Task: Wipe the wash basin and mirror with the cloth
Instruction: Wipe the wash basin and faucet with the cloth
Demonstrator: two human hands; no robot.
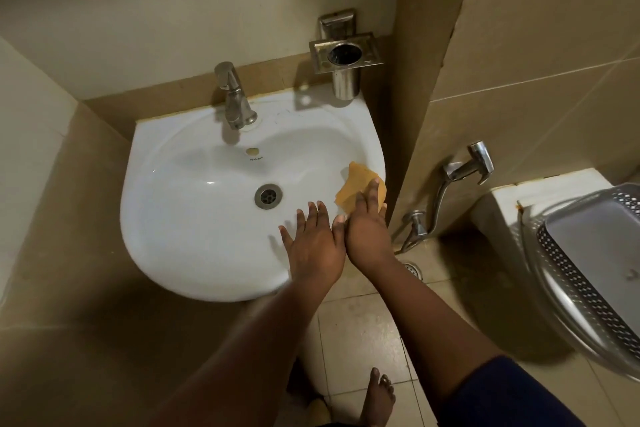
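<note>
- The white wash basin [194, 218] is sitting against the tiled wall, its tap [235, 97] at the back rim and its drain [268, 196] in the bowl.
- The left hand [313, 243] is lying flat on the basin's near right rim, fingers spread and straight.
- The right hand [367, 229] is pressing the orange cloth [353, 184] against the right inner wall with extended fingers.
- A steel holder [344, 55] is hanging above the basin's right corner.

Both forearms bare. Dark blue sleeve [512, 395] covers right upper arm. One bare foot [377, 399] visible; toe ring worn.
</note>
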